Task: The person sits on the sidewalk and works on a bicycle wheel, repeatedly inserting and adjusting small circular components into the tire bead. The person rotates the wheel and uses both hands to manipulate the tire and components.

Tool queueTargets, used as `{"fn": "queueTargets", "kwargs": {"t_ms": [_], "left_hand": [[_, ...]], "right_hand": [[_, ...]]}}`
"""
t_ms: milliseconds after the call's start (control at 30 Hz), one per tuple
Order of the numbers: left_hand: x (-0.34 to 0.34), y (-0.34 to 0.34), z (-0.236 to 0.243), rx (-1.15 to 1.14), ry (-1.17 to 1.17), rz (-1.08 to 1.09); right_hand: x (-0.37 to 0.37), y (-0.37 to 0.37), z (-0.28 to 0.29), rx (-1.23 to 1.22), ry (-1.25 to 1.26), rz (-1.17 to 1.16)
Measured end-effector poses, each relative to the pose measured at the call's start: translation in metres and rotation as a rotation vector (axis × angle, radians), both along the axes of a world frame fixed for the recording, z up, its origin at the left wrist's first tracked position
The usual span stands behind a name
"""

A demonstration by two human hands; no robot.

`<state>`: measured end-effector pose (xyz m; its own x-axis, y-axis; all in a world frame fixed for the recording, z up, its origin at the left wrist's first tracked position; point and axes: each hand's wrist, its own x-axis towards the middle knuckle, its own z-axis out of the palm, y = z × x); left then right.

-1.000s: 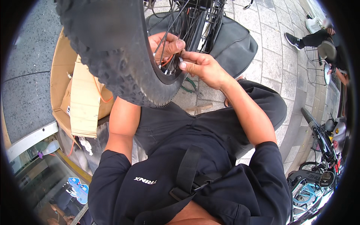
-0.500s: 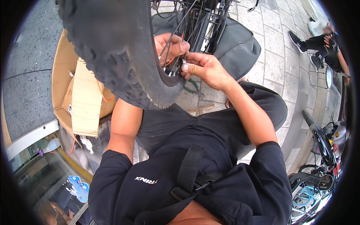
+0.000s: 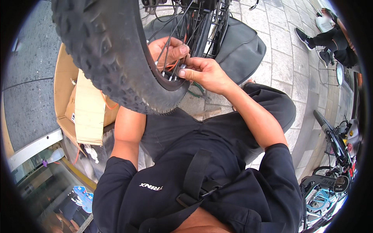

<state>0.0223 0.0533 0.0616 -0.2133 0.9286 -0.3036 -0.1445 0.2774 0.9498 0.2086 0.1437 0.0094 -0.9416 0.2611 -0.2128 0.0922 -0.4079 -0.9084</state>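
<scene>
A bicycle wheel with a thick knobby black tire (image 3: 105, 50) stands in front of me, its black rim (image 3: 156, 80) and thin spokes (image 3: 167, 51) facing right. My left hand (image 3: 180, 51) reaches round behind the wheel and in among the spokes. Its thumb and fingers are curled together; what they pinch is hidden. From the right, my right hand (image 3: 208, 73) comes to the spokes near the rim. Thumb and forefinger pinch a small silver metal piece (image 3: 183, 66), mostly covered by the fingertips. An orange cord or strip shows between the two hands.
An open cardboard box (image 3: 89, 112) stands left of the wheel. Beyond my right hand lies a dark grey bag or cover (image 3: 244, 48) on the paving. Green-handled pliers (image 3: 197, 91) lie below. Parked bicycles (image 3: 330, 182) and a seated person (image 3: 326, 42) are at right.
The spokes and rim have shifted a little to the left, and both hands have moved slightly left and down with them. My right fingers keep their pinch close to the rim.
</scene>
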Motion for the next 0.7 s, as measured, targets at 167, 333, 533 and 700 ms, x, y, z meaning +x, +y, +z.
{"fn": "queueTargets", "kwargs": {"t_ms": [167, 333, 533, 700], "left_hand": [[-0.002, -0.001, -0.001, -0.033, -0.049, 0.006], [-0.001, 0.002, -0.002, -0.025, -0.074, 0.011], [0.001, 0.000, -0.008, -0.005, -0.087, 0.059], [0.001, -0.002, -0.008, 0.013, -0.074, 0.052]], "right_hand": [[-0.001, 0.020, -0.007, -0.046, 0.094, 0.170], [-0.006, 0.021, -0.014, 0.097, 0.062, 0.144], [-0.004, 0.021, -0.004, 0.469, 0.001, 0.107], [-0.015, -0.012, 0.017, 0.848, -0.286, -0.099]]}}
